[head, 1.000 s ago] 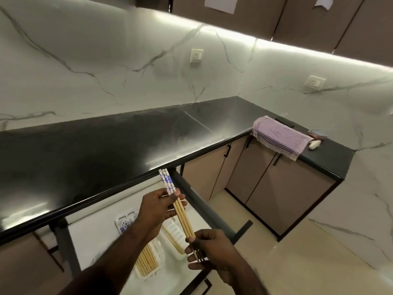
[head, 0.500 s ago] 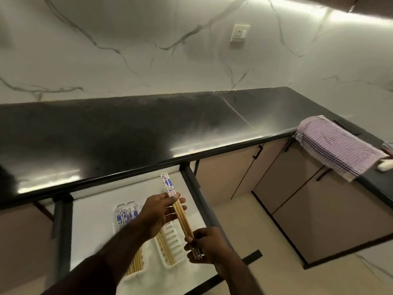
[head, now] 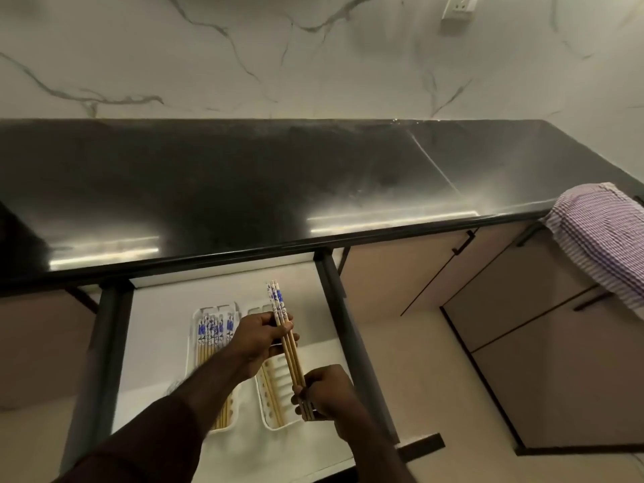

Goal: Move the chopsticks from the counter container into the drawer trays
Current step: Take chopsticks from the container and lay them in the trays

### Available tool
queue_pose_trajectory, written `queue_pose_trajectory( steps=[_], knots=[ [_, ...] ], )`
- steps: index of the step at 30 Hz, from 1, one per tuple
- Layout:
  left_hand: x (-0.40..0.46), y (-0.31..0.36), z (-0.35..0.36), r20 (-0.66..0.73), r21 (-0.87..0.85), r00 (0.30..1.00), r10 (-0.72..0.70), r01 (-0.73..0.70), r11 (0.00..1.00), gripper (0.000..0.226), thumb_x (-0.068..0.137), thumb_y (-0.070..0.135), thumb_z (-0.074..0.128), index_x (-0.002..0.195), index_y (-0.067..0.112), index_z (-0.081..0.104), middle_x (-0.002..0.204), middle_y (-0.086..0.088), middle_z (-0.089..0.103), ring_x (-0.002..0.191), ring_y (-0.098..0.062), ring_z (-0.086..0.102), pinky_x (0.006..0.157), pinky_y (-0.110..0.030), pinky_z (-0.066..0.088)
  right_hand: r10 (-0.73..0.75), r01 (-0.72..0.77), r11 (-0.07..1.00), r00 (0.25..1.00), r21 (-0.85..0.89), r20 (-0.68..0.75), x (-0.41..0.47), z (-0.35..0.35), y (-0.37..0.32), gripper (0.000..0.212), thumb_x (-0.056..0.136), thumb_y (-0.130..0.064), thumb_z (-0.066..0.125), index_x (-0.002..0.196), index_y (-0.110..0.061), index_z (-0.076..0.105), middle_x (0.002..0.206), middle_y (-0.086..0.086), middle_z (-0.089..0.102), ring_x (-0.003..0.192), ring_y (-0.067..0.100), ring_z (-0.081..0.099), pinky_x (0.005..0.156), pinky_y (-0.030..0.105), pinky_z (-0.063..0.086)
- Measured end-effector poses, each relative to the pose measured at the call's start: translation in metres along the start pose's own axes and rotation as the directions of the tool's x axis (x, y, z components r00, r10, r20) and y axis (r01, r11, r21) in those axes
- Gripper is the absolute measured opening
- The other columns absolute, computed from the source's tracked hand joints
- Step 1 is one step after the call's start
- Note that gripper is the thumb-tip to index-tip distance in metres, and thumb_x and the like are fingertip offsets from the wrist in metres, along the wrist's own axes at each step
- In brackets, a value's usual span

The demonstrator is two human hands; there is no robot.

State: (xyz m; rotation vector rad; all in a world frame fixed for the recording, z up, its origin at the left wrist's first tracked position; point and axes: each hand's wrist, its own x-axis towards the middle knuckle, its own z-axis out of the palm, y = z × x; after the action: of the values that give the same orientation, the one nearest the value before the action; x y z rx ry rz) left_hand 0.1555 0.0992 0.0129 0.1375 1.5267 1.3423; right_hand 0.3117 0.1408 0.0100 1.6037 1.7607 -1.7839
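The step in hand looks like the placing: a small bundle of chopsticks is held over the open drawer [head: 156,346], not yet laid down.

Furthest left in the drawer lies the left tray [head: 192,346], white and slotted, already filled along its length with chopsticks [head: 212,334] whose blue-and-white patterned ends point toward the counter. About six or seven seem to lie there, though the person's forearm crosses the tray and hides part of it, so the count is unsure.

Next comes the left hand [head: 259,338], fingers curled round the upper part of the held chopsticks [head: 282,324], just below their patterned tops. The bundle appears to be three, possibly four; the sticks lie pressed together and cannot be separated with certainty.

Under and just right of that hand sits the right tray [head: 278,378], mostly bare slots, with what look like one or two plain sticks lying along its left side.

Further right, the right hand [head: 326,392] pinches the lower tips of the same bundle, fingers closed on them. Both hands therefore hold one thing, slanted above the right tray and not touching it.

The next move probably calls for lowering the bundle level with the slots and releasing the sticks so each settles in its own groove.

No counter container shows. On the far right a striped cloth [head: 603,238] hangs over the black counter [head: 244,186] edge.
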Motion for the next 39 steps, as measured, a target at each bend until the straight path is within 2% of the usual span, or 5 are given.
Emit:
queue_pose_trajectory(
  steps=[12,16,24,31,39],
  knots=[
    [0.06,-0.037,-0.024,-0.145,0.065,0.989,-0.027,0.037,0.997,0.017,0.088,-0.008,0.059,0.101,-0.001,0.065,0.088,-0.019,0.068,0.077,-0.029,0.068,0.068,-0.039,0.058,0.01,-0.026,0.991,0.993,-0.128,-0.122,0.06,0.047,0.011,0.02,0.086,-0.011,0.066,0.105,-0.012,0.074,0.096,0.005,0.075,0.087,0.02,0.073,0.081,0.038,0.061],
    [0.072,-0.05,-0.026,-0.159,0.093,0.985,-0.069,0.085,0.992,0.017,0.088,-0.008,0.059,0.101,0.0,0.064,0.091,-0.018,0.067,0.084,-0.033,0.068,0.079,-0.045,0.057,-0.021,-0.015,0.979,0.984,-0.202,-0.178,0.067,0.059,0.017,0.022,0.09,-0.016,0.062,0.108,-0.014,0.073,0.101,0.003,0.075,0.092,0.02,0.071,0.086,0.036,0.059],
    [0.086,-0.071,-0.02,-0.222,0.136,0.965,-0.143,0.176,0.975,0.021,0.089,-0.008,0.053,0.089,0.011,0.063,0.088,-0.013,0.066,0.081,-0.029,0.066,0.067,-0.037,0.056,-0.074,-0.047,0.914,0.957,-0.402,-0.28,0.077,0.066,0.021,0.022,0.092,-0.025,0.059,0.108,-0.013,0.071,0.105,0.003,0.073,0.096,0.021,0.07,0.089,0.028,0.054],
    [0.098,-0.088,-0.02,-0.222,0.367,0.969,-0.109,0.187,0.911,0.042,0.076,-0.001,0.051,0.114,0.016,0.057,0.104,-0.009,0.068,0.093,-0.03,0.066,0.084,-0.048,0.057,-0.046,-0.096,0.884,0.956,-0.457,-0.29,0.084,0.076,0.028,0.029,0.09,-0.025,0.059,0.114,-0.009,0.066,0.113,0.006,0.069,0.102,0.024,0.067,0.091,0.032,0.053],
    [0.085,-0.076,-0.013,-0.196,0.486,0.98,-0.037,0.13,0.864,0.042,0.083,-0.003,0.053,0.121,0.016,0.052,0.107,-0.005,0.065,0.098,-0.025,0.063,0.083,-0.039,0.055,-0.05,-0.099,0.881,0.953,-0.463,-0.299,0.087,0.086,0.037,0.032,0.091,-0.029,0.064,0.119,-0.015,0.062,0.116,0.002,0.066,0.103,0.019,0.067,0.092,0.031,0.054]
  ],
)
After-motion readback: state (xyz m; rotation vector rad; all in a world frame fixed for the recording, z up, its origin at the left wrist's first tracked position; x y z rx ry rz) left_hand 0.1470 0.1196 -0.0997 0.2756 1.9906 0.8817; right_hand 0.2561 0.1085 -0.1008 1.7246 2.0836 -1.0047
